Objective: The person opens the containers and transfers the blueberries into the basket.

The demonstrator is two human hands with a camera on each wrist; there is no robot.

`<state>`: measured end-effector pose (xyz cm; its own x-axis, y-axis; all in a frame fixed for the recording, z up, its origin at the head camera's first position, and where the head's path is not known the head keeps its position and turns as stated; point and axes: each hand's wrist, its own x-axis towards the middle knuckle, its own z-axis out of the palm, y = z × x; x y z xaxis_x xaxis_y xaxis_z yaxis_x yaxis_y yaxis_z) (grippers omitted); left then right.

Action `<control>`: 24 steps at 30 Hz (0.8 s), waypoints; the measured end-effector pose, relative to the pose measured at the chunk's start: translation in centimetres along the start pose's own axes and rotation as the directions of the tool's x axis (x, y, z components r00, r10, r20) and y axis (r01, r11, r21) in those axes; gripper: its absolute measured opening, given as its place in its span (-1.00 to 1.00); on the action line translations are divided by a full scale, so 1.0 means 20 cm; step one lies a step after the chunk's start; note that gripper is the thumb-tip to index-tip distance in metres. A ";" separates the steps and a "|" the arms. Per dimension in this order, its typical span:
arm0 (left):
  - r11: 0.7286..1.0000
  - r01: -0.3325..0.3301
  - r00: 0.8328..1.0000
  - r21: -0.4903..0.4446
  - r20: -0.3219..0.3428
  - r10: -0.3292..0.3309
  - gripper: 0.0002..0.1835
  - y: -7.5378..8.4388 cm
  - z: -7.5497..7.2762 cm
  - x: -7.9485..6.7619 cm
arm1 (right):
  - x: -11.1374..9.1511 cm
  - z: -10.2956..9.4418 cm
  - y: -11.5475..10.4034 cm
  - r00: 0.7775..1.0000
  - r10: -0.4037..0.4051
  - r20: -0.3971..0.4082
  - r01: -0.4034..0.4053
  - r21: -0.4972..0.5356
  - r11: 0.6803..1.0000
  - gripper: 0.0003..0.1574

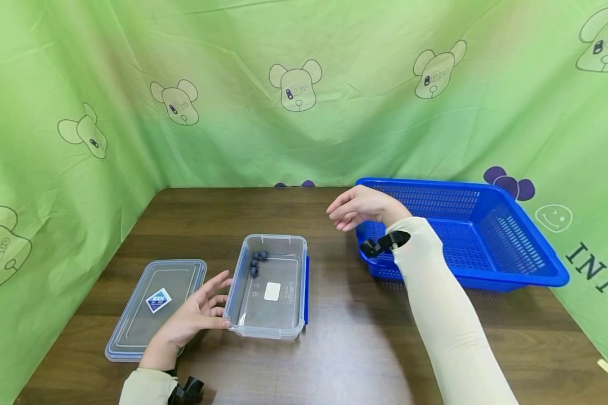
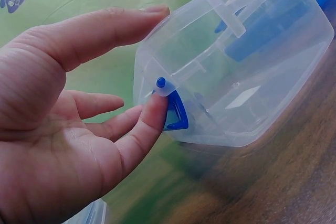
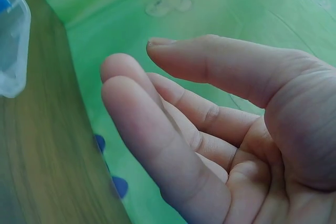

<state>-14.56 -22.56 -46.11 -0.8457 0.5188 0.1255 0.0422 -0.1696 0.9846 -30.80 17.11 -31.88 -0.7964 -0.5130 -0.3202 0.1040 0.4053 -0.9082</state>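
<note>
Clear plastic container (image 1: 260,332), without its lid on, standing on the brown wood-grain table (image 1: 344,354) between a lid on the left and a basket on the right. At least 4 dark blue berries (image 1: 254,271) lie clustered on its floor toward the far left; a pale rectangular patch (image 1: 271,291) lies nearer. 1 blue latch (image 1: 307,292) hangs along the right side; the left wrist view shows another latch (image 2: 179,113) beside a fingertip. Left hand (image 1: 200,306): fingers extended and spread at the container's left side, thumb at the near left corner, touching rather than grasping. Right hand (image 1: 360,208): raised at the basket's left edge, well apart from the container, fingers loosely bent, thumb separated from them, nothing held. Translucent lid (image 1: 139,326), blue-edged and bearing a diamond label (image 1: 159,300), lies flat, partly covered by the left hand and wrist. Blue perforated basket (image 1: 461,242) stands at the right; green curtain (image 1: 233,152) printed with mouse heads hangs behind.
</note>
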 end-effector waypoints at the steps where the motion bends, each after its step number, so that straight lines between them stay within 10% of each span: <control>1: 1.000 -0.001 1.000 -0.001 0.000 0.001 0.07 0.00 0.00 0.00 | 0.01 0.02 -0.01 1.000 0.000 0.005 0.000 0.001 1.000 -0.59; 24: 1.000 -0.020 1.000 -0.022 0.008 0.020 0.04 -0.01 0.00 0.00 | 0.29 0.48 -0.06 0.986 0.035 0.160 -0.042 0.045 0.998 -0.57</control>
<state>-14.50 -22.53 -46.33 -0.8402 0.5221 0.1465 0.0476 -0.1981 0.9790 -29.82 6.31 -35.36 -0.6864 -0.6134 -0.3906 0.1645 0.3922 -0.9051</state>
